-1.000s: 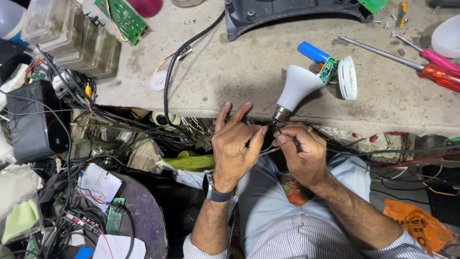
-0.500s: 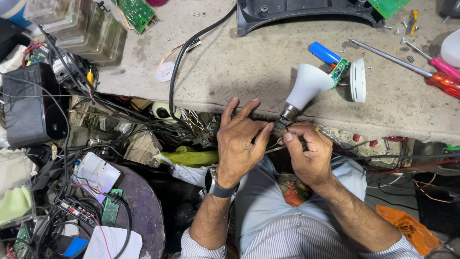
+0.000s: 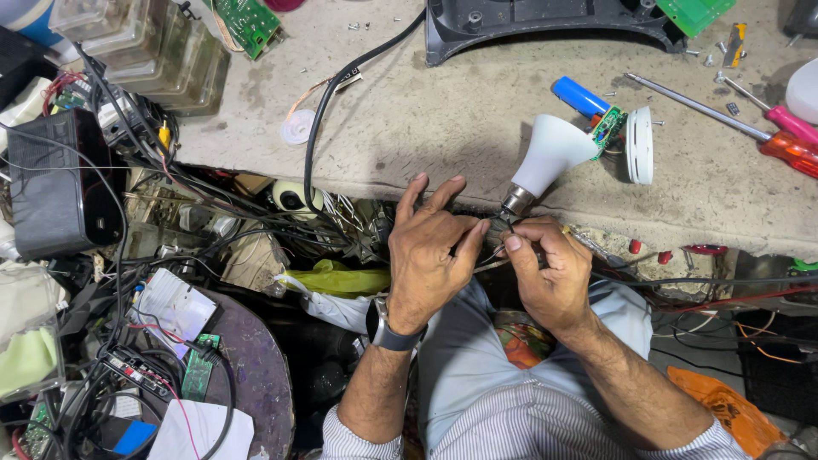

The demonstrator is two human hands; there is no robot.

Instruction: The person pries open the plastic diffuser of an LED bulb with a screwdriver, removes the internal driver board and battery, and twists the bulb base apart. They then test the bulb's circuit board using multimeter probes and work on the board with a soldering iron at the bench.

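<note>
Bulb repair at the tabletop's point(image 3: 443, 128) near edge. The white bulb housing point(image 3: 552, 153) lies tilted, its metal base point(image 3: 516, 201) overhanging the edge. The left hand point(image 3: 430, 251) and right hand point(image 3: 550, 264) pinch thin wires point(image 3: 487, 260) at that base. The diffuser cap point(image 3: 639, 145) and circuit board point(image 3: 607, 128) lie detached beside it; reassembly appears outstanding.
</note>
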